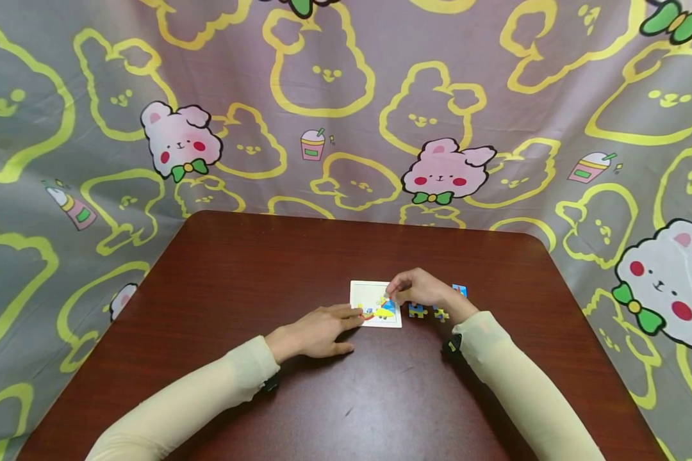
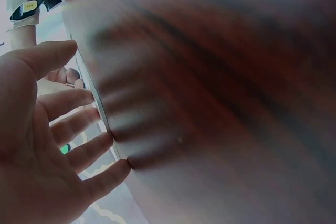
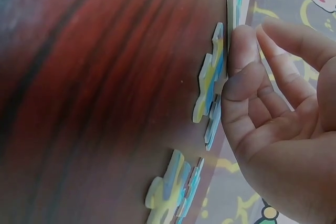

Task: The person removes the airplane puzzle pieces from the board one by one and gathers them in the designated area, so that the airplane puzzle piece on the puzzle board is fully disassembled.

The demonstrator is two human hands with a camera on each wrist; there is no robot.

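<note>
A small white puzzle board (image 1: 375, 323) lies on the table, with several yellow, blue and red pieces (image 1: 385, 312) set along its lower and right side. My left hand (image 1: 321, 330) rests flat at the board's left edge, fingers spread and their tips touching it. In the left wrist view, the left hand (image 2: 58, 124) holds nothing. Over the board's upper right, my right hand (image 1: 418, 288) pinches what looks like a small puzzle piece, mostly hidden by its fingertips. Bent fingers of the right hand (image 3: 278, 114) nearly block the piece in the right wrist view.
Several loose puzzle pieces (image 1: 418, 311) lie right of the board, beneath and beside the right wrist. They also show near the right hand as yellow and blue pieces (image 3: 169, 184). A patterned curtain (image 1: 334, 128) hangs behind the brown table (image 1: 254, 256).
</note>
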